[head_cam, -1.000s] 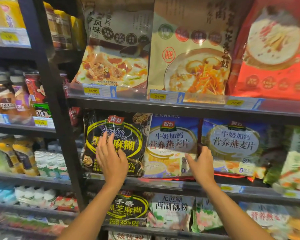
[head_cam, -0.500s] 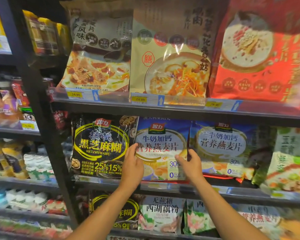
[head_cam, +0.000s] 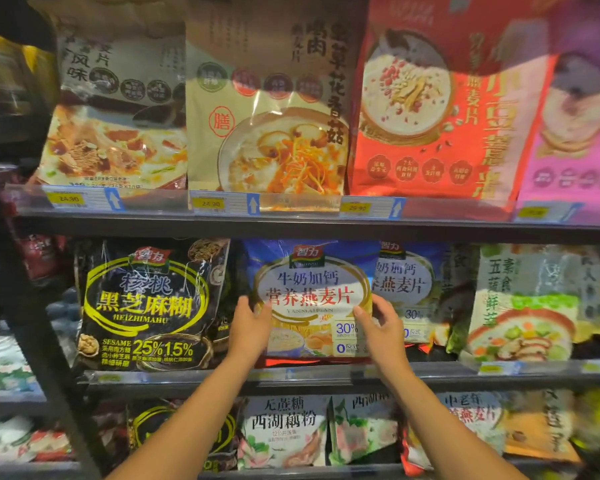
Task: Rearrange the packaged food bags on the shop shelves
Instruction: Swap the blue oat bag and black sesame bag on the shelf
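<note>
Both hands have shifted off the black sesame bag [head_cam: 146,306]: left hand [head_cam: 250,327] and right hand [head_cam: 381,332] now clasp in their grip the blue oatmeal bag [head_cam: 312,299] between them, apparently drawing it forward for repositioning.

- The black bag [head_cam: 146,306] at middle left reads "黑芝麻糊", "HEIZHIMAHU", "SESAME", "25%" and "1.5%".
- The blue bag [head_cam: 312,296] at centre carries the brand "智力", then "牛奶加钙", "营养燕麦片", "YANMAIPIAN" and "30%".
- The beige bag [head_cam: 267,133] at upper centre shows a red circled "膳".
- The price tags [head_cam: 211,203] on the upper shelf edge read "24.90" twice; a third reads "29.90".
- The white bag [head_cam: 284,431] at lower centre reads "无蔗糖" and "西湖藕粉".
</note>
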Demonstrator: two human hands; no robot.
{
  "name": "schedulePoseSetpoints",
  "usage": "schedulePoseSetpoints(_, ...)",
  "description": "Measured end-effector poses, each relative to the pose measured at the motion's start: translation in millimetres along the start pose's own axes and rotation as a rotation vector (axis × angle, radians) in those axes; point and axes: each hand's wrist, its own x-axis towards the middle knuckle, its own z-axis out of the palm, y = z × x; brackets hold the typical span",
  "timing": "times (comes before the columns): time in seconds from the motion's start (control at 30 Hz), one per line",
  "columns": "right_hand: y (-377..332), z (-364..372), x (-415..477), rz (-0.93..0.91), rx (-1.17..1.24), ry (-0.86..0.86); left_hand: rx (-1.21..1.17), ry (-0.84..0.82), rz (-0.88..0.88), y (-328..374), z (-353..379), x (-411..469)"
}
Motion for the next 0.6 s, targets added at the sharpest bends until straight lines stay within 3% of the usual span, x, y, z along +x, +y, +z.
schedulePoseSetpoints(0.37,15.0,-100.9,29.0,-0.039,-0.099,0.164,-0.005,-0.103,0.124,25.6,76.6,-17.4)
schedulePoseSetpoints(0.6,28.6,-141.2,37.0,0.013,-0.191,0.182,0.033,-0.215,0.188,26.8,110.4,-29.0)
